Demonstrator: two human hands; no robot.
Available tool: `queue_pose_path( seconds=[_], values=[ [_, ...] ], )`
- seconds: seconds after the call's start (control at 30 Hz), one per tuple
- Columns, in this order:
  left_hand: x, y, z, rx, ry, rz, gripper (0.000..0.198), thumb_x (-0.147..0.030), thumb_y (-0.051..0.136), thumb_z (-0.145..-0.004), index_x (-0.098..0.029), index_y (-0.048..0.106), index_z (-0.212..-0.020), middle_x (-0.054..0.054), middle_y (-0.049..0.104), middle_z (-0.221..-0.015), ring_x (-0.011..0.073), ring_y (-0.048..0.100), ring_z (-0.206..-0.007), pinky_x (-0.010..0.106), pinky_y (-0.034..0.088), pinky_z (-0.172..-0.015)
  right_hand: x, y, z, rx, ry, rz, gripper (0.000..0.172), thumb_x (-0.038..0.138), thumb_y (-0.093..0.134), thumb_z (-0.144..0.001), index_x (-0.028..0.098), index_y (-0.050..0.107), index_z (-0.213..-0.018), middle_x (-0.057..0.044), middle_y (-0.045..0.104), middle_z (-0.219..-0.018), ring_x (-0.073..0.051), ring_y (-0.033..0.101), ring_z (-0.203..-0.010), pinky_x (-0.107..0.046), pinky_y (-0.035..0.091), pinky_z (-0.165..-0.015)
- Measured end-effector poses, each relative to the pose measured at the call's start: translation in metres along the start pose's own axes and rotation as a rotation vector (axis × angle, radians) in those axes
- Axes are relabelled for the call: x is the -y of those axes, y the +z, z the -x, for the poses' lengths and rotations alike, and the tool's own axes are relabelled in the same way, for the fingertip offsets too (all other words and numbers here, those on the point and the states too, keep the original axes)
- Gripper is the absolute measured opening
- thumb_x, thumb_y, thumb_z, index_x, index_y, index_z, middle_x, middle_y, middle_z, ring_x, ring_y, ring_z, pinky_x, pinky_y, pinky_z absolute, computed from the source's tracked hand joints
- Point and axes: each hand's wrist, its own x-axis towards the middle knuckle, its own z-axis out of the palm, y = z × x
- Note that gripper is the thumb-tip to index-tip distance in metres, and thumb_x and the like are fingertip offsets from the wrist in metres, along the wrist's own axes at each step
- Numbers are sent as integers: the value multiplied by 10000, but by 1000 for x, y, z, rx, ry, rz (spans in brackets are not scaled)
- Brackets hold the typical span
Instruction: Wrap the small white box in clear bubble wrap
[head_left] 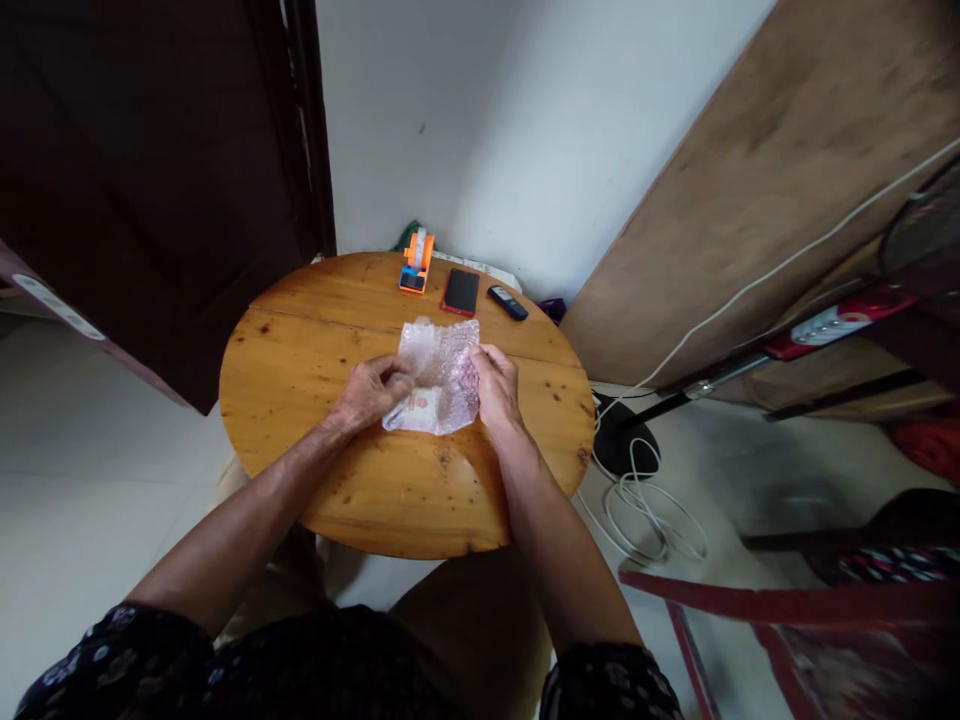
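Note:
A sheet of clear bubble wrap point(456, 375) lies partly unfolded near the middle of the round wooden table. Under or inside its lower left part shows a small white item with reddish print point(421, 408); its kind I cannot make out. My left hand point(375, 388) is closed on the left edge of the wrap, fingers curled and thumb toward the table. At the right edge, my right hand point(495, 380) pinches the bubble wrap between thumb and fingers, lifting that side a little.
At the table's point(300, 350) far side stand an orange and blue tape dispenser point(417, 262), a dark phone-like slab with a red edge point(461, 291) and a black handset point(508, 302). A white cable point(649, 510) coils on the floor at right, beside a red chair point(750, 600).

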Motion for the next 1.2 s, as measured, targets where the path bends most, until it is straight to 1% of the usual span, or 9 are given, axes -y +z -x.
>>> queue_pose_path(
  seconds=[0.1, 0.23, 0.43, 0.6, 0.67, 0.77, 1.0, 1.1, 1.2],
  values=[
    [6, -3, -6, -76, -75, 91, 210, -386, 610, -621, -177, 601, -639, -36, 503, -563, 97, 407, -534, 234, 325, -517, 0, -2, -2, -31, -27, 78, 271, 476, 625, -739, 212, 579, -699, 57, 501, -586, -110, 449, -546, -256, 360, -539],
    [11, -13, -12, -234, -155, 170, 153, -342, 569, -602, -191, 554, -628, -42, 506, -551, 98, 427, -510, 228, 338, -502, -5, -10, -11, -103, -19, 182, 241, 429, 593, -704, 224, 581, -830, 56, 542, -613, -133, 491, -561, -267, 402, -562],
    [14, -19, -14, -225, -263, 72, 268, -255, 556, -606, -191, 605, -861, -47, 542, -558, 124, 479, -470, 237, 358, -498, -22, -29, -26, -132, -27, 477, 316, 406, 550, -717, 213, 605, -961, 9, 639, -726, -181, 599, -680, -301, 482, -670],
    [11, -20, -10, -338, -25, -117, 410, -245, 577, -669, -161, 639, -1065, 61, 683, -881, 201, 623, -778, 320, 484, -747, -8, -25, -17, -159, -231, 541, 310, 396, 566, -762, 214, 637, -1003, -57, 704, -989, -199, 640, -880, -347, 505, -862],
    [5, -22, -5, -351, 108, -115, 417, -279, 582, -720, -161, 639, -1116, 93, 693, -1036, 233, 629, -932, 357, 484, -867, 3, -18, -7, -45, -261, 428, 308, 444, 589, -790, 213, 651, -985, -57, 708, -986, -198, 647, -896, -340, 511, -864],
    [-5, -23, 1, -236, 212, -68, 411, -352, 589, -796, -166, 641, -1159, 104, 703, -1119, 266, 616, -1044, 403, 464, -966, 17, -11, 4, 249, -157, 260, 361, 531, 631, -808, 227, 671, -998, -42, 722, -956, -193, 667, -887, -331, 520, -825],
    [-11, -27, 6, 52, 120, -51, 529, -578, 611, -860, -196, 678, -1220, 119, 719, -1165, 331, 620, -1144, 430, 453, -1010, 36, -25, 9, 568, -25, 354, 454, 632, 588, -862, 205, 741, -865, -19, 710, -793, -172, 648, -779, -313, 509, -784],
    [-12, -31, 4, 54, 76, 25, 542, -650, 582, -855, -201, 725, -1123, 98, 742, -1040, 320, 647, -1070, 390, 490, -932, 53, -29, 17, 916, 76, 250, 430, 584, 600, -882, 185, 758, -886, -37, 746, -842, -173, 685, -796, -316, 530, -795],
    [-13, -39, 1, 133, -25, 125, 601, -686, 506, -869, -168, 737, -1067, 77, 717, -778, 242, 673, -742, 341, 517, -707, 64, -26, 26, 1262, 257, 244, 416, 551, 677, -838, 173, 768, -986, -66, 777, -933, -196, 725, -862, -304, 559, -746]
  ],
)
